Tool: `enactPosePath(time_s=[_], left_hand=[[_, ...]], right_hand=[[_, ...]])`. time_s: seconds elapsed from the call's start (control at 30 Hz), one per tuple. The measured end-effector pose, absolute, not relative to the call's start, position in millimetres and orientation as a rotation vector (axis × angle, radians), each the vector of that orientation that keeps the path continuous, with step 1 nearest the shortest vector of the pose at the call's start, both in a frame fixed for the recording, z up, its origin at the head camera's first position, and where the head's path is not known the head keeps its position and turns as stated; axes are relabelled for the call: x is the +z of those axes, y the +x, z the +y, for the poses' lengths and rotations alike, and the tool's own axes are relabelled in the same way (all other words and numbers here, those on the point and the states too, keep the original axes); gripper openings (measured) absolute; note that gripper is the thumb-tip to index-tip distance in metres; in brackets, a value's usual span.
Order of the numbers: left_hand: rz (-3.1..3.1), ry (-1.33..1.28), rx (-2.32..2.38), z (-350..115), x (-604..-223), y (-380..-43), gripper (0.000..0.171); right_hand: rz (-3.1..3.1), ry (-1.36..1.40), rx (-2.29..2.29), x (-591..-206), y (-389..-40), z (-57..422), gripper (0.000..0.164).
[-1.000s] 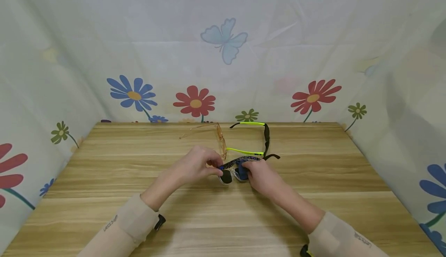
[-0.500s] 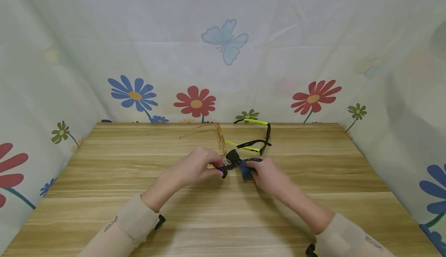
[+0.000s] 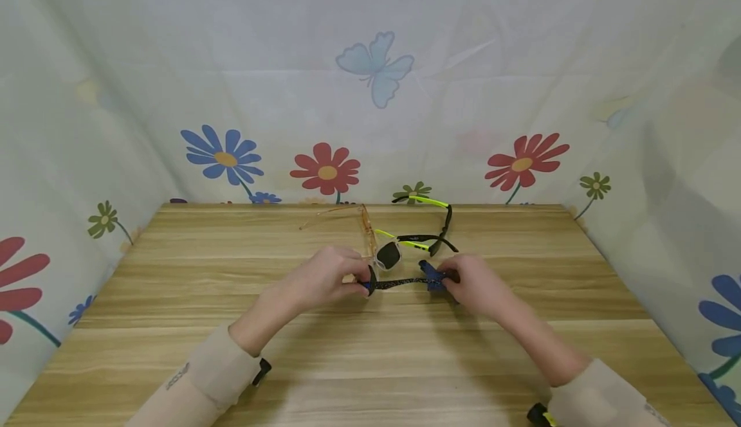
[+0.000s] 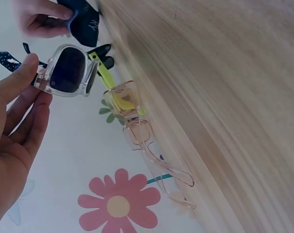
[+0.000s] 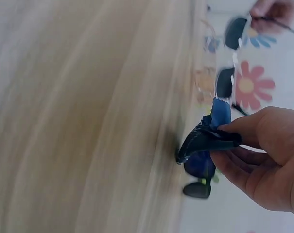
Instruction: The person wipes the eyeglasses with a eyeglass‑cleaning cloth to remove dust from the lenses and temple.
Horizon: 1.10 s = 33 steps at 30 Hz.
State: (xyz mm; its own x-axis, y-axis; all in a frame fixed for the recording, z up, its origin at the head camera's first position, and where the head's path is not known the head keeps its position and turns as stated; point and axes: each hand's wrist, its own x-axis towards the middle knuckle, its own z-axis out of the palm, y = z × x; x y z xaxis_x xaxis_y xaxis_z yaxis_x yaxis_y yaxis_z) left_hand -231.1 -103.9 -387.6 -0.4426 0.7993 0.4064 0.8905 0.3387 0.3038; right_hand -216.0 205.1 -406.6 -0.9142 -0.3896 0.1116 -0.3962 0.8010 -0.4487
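My left hand (image 3: 327,279) pinches a pair of sunglasses (image 3: 388,256) by a corner of the frame, between thumb and fingers. They have a clear frame, dark lenses and speckled dark temples, as the left wrist view shows up close. One temple stretches rightward toward my right hand (image 3: 480,289), which pinches a crumpled dark blue cleaning cloth (image 5: 221,114) with a zigzag edge. Pale lettering shows on the cloth in the left wrist view. In the head view the cloth overlaps the end of that temple.
Behind the hands on the wooden table (image 3: 370,363) lie amber clear-framed glasses (image 3: 367,224) with temples spread. Beside them are black sunglasses (image 3: 446,224) with neon yellow temples. A flower-printed white curtain (image 3: 260,92) encloses the back and sides.
The sunglasses have turned in my left hand, so their lenses now sit behind the near temple. My right hand has moved right with the cloth. The left hand stays nearly in place.
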Motion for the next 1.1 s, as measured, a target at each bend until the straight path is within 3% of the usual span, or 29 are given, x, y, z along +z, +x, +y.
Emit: enactPosePath(time_s=[0.3, 0.6, 1.1], left_hand=[[-2.378, -1.570, -0.575, -107, -384, -229, 0.016], [-2.396, -1.573, -0.366, -104, -387, -228, 0.017], [-2.294, -1.589, 0.003, -92, -392, -223, 0.012]], right_hand=[[-2.747, 0.477, 1.017, -387, -224, 241, 0.016], [-2.617, 0.355, 1.131, -372, -227, 238, 0.024], [-2.660, 0.528, 1.116, -381, -233, 209, 0.019]])
